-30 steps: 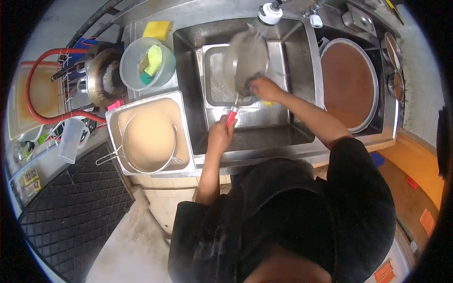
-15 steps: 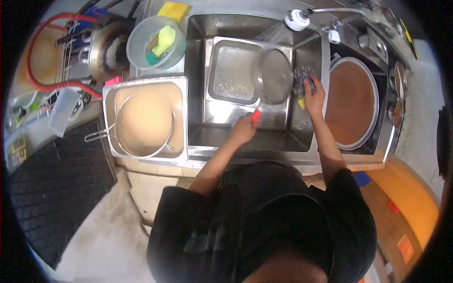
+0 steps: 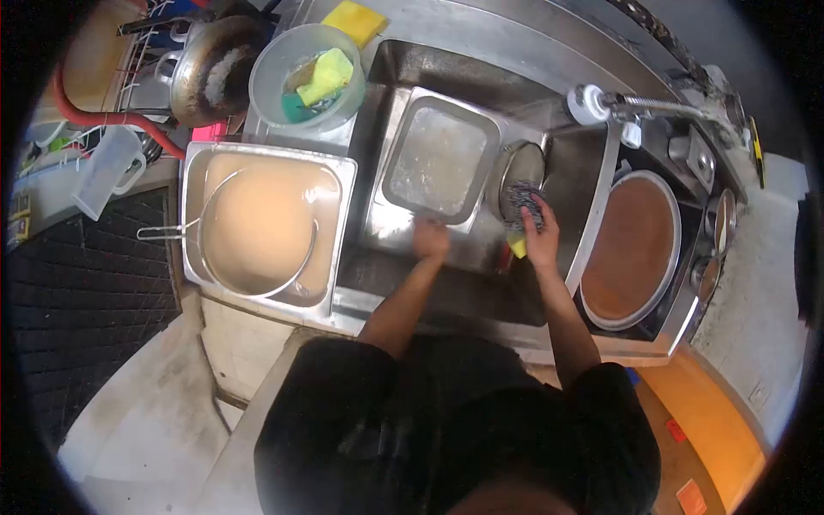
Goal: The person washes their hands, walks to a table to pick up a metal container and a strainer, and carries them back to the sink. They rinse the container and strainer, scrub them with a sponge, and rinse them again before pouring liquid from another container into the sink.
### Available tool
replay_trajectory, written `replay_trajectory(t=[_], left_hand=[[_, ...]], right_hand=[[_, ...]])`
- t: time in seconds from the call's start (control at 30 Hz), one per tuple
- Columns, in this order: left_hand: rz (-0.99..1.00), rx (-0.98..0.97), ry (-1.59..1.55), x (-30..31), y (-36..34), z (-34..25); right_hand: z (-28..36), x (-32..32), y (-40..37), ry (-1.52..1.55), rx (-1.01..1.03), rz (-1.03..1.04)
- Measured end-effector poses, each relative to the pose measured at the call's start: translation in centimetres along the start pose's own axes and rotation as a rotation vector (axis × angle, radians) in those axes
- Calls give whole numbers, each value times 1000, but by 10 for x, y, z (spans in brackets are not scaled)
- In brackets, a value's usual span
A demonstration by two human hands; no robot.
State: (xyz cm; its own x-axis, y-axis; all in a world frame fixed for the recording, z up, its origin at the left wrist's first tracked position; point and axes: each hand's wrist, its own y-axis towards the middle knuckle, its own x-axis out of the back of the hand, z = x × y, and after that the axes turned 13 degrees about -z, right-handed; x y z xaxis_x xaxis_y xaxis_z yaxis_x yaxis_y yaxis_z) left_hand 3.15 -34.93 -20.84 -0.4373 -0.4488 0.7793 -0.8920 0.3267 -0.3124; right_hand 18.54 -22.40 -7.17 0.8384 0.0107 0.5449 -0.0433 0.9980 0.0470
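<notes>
My right hand [image 3: 541, 236] is closed on a dark grey wiry scouring pad [image 3: 522, 197]. A small yellow piece [image 3: 517, 245] shows just below the pad, close to the fingers. The pad lies over the lower edge of a round metal pan-like utensil [image 3: 524, 163], tilted in the sink; its red handle [image 3: 505, 256] points toward me. My left hand [image 3: 432, 239], blurred by motion, is at the near edge of a rectangular metal tray [image 3: 438, 159] holding cloudy water. Its fingers cannot be made out.
A white tap head [image 3: 588, 105] hangs over the right of the sink [image 3: 403, 270]. Left stands a metal container [image 3: 343, 227] of cloudy liquid with a wire-handled strainer [image 3: 163, 232]; behind it, a plastic tub [image 3: 262, 94] with sponges. A wide pot of brown liquid [image 3: 631, 249] sits right.
My left hand has let go of the red handle and moved left. My right hand has brought the scouring pad onto the round utensil. The tap's spray no longer shows. The view has shifted.
</notes>
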Motion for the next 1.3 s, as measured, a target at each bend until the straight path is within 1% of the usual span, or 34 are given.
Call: replay_trajectory(t=[0.03,0.07,0.1,0.13,0.17,0.2,0.23,0.3,0.33,0.37,0.4,0.43,0.47,0.5,0.53,0.57,0.6,0.63,0.7,0.73,0.8,0.83,0.87,0.93,1.0,1.03,1.1,1.17,1.2,1.23,1.3], left_hand=[[-205,223,24,13,25,-9],[-255,211,-83,15,43,-2],[-216,310,-121,-7,65,24],[-179,437,-63,-8,75,26],[-149,559,-22,-15,92,19],[-154,558,-32,-37,103,32],[-256,379,-9,-63,105,66],[-352,187,29,-79,110,85],[-511,124,10,-70,107,61],[-661,64,0,-57,103,45],[-650,64,21,-42,103,36],[-504,39,205,-30,104,24],[-356,16,383,-24,105,18],[-351,13,393,-22,105,14],[-373,-46,507,-23,107,9],[-390,-104,623,-24,107,10],[-377,-112,635,-24,105,16],[-397,-135,609,-26,105,21],[-424,-163,569,-31,109,19],[-437,-140,525,-30,108,19],[-453,-116,469,-37,110,14],[-463,-82,476,-39,110,14],[-473,-53,486,-39,108,17],[-459,-40,491,-39,109,19],[-438,-27,503,-36,109,19],[-443,-10,495,-33,112,16],[-450,-2,492,-33,116,23],[-637,-131,284,-43,119,35],[-634,-132,279,-42,118,31],[-597,-108,303,-37,116,24],[-565,-80,339,-26,114,18]], right_hand=[[7,-20,13,-1,10,1],[10,-39,23,-48,86,114],[10,-58,27,-96,156,231],[4,-83,27,-101,152,234],[-9,-115,34,-152,237,235],[-26,-147,40,-202,319,236],[-45,-174,41,-199,315,234],[-89,-229,35,-525,441,155],[-115,-256,22,-609,378,165],[-111,-272,13,-609,362,175],[-98,-284,4,-576,325,352],[-92,-290,0,-539,290,521],[-94,-294,3,-540,278,527],[-97,-305,14,-465,398,470],[-102,-319,28,-387,520,405],[-124,-333,45,-476,579,257],[-123,-327,58,-566,565,138],[-121,-321,72,-652,538,24],[-121,-300,73,-796,-2,327],[-116,-288,53,-799,-10,322],[-113,-272,13,-782,69,447],[-133,-285,-5,-786,63,448],[-132,-289,-15,-766,91,443],[-128,-297,-3,-683,192,397],[-126,-311,32,-639,300,273],[-122,-315,50,-650,323,207],[-104,-314,66,-695,270,74],[-97,-327,64,-679,156,-89],[-125,-357,67,-471,50,-196],[-118,-374,78,-473,55,-193],[-85,-401,86,206,-711,-343]])
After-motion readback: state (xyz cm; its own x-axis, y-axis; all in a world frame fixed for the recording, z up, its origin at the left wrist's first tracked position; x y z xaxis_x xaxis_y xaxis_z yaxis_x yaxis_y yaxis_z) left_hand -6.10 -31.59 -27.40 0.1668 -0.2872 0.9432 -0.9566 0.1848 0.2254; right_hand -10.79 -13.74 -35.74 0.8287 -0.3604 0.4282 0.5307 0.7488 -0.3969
